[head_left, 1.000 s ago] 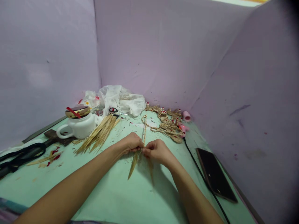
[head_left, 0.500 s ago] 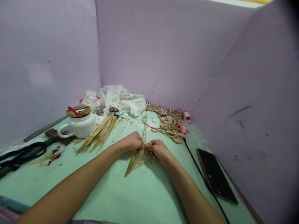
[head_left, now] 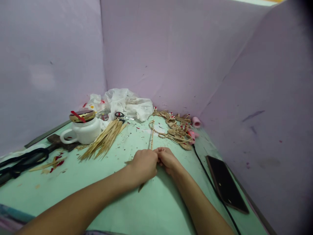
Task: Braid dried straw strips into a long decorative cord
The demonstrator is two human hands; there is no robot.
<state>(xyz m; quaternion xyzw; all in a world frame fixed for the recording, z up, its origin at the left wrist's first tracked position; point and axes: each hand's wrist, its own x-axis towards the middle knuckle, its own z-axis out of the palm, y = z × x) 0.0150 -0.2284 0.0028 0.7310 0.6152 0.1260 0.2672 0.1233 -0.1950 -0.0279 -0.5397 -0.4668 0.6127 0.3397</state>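
A thin plaited straw cord point(head_left: 152, 138) runs from a looped end on the table down to my hands. My left hand point(head_left: 144, 164) is closed at its lower end, its back covering most of the pale dry leaf strips being worked. One strip tip point(head_left: 141, 187) pokes out below that hand, and another shows at its left. Touching it on the right, my right hand point(head_left: 167, 157) pinches at the same spot with thumb and fingers together. What lies between the fingertips is mostly hidden. A bundle of dry leaf strips point(head_left: 105, 138) lies to the left.
A white mug point(head_left: 86, 132) with a gold lid stands at left, near black-handled tools point(head_left: 26, 163). Scissors point(head_left: 119, 115) and a white plastic bag point(head_left: 129, 104) lie behind. Coiled braided cords point(head_left: 178, 132), a pink glue gun point(head_left: 192, 135), its black cable point(head_left: 207, 176) and a phone point(head_left: 226, 184) occupy the right.
My left hand has come right and down, turning over the leaf strips so they are now mostly covered. My right hand has shifted slightly right and stays pinched.
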